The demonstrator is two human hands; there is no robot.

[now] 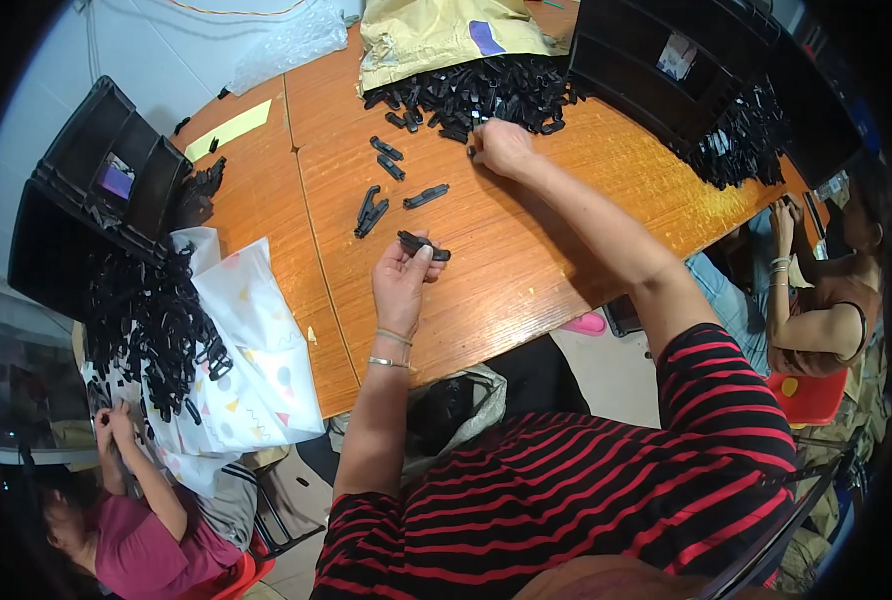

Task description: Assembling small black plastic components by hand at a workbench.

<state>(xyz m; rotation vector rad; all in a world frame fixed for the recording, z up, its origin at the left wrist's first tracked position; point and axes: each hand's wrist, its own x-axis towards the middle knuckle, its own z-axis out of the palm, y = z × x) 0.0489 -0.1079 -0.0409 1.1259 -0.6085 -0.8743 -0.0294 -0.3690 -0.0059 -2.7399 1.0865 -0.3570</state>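
Note:
My left hand (403, 278) grips a black plastic clip-like part (424, 246) between thumb and fingers, above the near middle of the wooden table (486, 310). Beyond it my right arm reaches out, and my right hand (504, 148) is closed at the near edge of a heap of similar black parts (476, 90). A bit of a small black part (472, 152) shows at its fingertips; the rest is hidden. Between the hands and to the left lie several loose parts, among them a straight one (426, 196), a forked one (370, 212) and a pair farther back (387, 158).
Behind the heap lies a yellowish sack (446, 40). Black crates stand at left (116, 180) and right (666, 70), with more parts beside them. A patterned white sheet (256, 360) covers the left edge. Co-workers sit at left (156, 540) and right (816, 320).

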